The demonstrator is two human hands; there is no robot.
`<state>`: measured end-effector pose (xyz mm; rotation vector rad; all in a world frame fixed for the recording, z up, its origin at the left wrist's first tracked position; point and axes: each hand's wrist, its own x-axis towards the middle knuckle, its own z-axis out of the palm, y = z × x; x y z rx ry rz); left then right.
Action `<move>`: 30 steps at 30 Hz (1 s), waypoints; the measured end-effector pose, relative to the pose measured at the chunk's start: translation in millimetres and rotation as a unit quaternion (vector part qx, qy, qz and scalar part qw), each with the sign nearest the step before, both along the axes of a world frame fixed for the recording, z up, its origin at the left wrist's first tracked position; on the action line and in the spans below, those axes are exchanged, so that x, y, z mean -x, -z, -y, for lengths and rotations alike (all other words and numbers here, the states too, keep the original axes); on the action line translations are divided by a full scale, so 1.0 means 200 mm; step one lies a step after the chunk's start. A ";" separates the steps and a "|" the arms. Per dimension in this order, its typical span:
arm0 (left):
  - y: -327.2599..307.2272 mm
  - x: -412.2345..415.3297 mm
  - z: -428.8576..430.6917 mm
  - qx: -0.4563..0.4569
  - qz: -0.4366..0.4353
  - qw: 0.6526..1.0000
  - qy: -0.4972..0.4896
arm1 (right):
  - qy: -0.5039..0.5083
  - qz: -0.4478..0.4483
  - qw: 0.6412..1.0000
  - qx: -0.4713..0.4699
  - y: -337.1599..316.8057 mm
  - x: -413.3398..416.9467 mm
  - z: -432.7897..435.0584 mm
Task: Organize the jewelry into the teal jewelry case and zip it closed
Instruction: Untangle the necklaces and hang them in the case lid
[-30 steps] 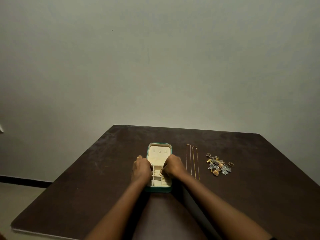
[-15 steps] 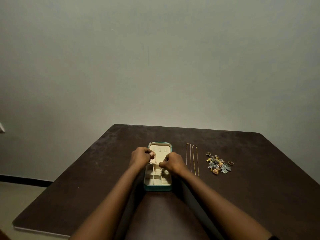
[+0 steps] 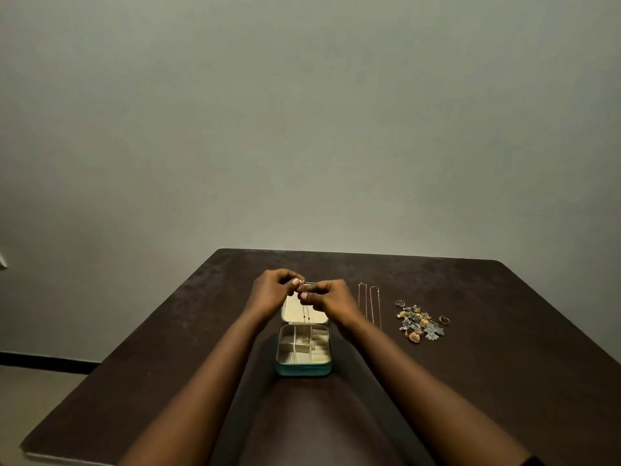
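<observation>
My left grip [image 3: 272, 292] and right grip [image 3: 331, 299] both pinch a thin chain [image 3: 304, 316], which hangs toward 6 o'clock over the open case [image 3: 303, 369]; the case's long axis runs 12 to 6.

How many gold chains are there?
3. Two chains lie on the table right of the teal case; a third chain hangs from both hands over its lid. The pile may hide more.

Dim, flat light; wide-angle edge distortion

Single head-worn view, facing forward-down over table [image 3: 161, 371], wall [image 3: 302, 129] behind.
</observation>
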<state>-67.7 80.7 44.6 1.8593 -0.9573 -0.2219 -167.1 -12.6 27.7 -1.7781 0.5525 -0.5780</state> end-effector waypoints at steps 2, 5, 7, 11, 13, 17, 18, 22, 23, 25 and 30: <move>-0.03 0.00 0.00 0.004 0.001 1.000 -0.005 | 0.011 0.018 1.000 -0.016 -0.02 0.01 0.00; -0.05 0.00 -0.01 0.020 -0.021 1.000 -0.002 | -0.016 0.037 0.999 -0.034 -0.06 0.03 0.00; -0.06 -0.01 -0.02 0.031 -0.040 0.999 0.001 | -0.033 0.038 0.998 -0.028 -0.08 0.04 0.00; -0.08 0.02 -0.02 0.068 -0.089 0.994 0.002 | 0.023 0.004 0.998 0.066 -0.09 0.03 0.02; -0.10 0.04 -0.03 0.110 -0.171 0.979 0.018 | 0.035 0.025 0.997 0.059 -0.11 0.03 0.02; -0.12 0.06 -0.03 0.144 -0.280 0.949 0.036 | -0.006 0.118 0.988 -0.098 -0.16 0.05 -0.01; -0.12 0.06 -0.03 0.146 -0.292 0.944 0.040 | -0.007 0.142 0.979 -0.148 -0.17 0.05 -0.01; -0.12 0.07 -0.03 0.167 -0.327 0.929 0.049 | -0.023 0.189 0.950 -0.248 -0.19 0.06 0.00; -0.12 0.07 -0.03 0.168 -0.327 0.929 0.050 | -0.029 0.196 0.946 -0.255 -0.20 0.06 0.00; -0.12 0.08 -0.04 0.175 -0.327 0.927 0.057 | -0.032 0.201 0.945 -0.255 -0.21 0.08 0.01; -0.12 0.07 -0.05 0.210 -0.385 0.894 0.086 | -0.060 0.218 0.945 -0.238 -0.26 0.13 0.03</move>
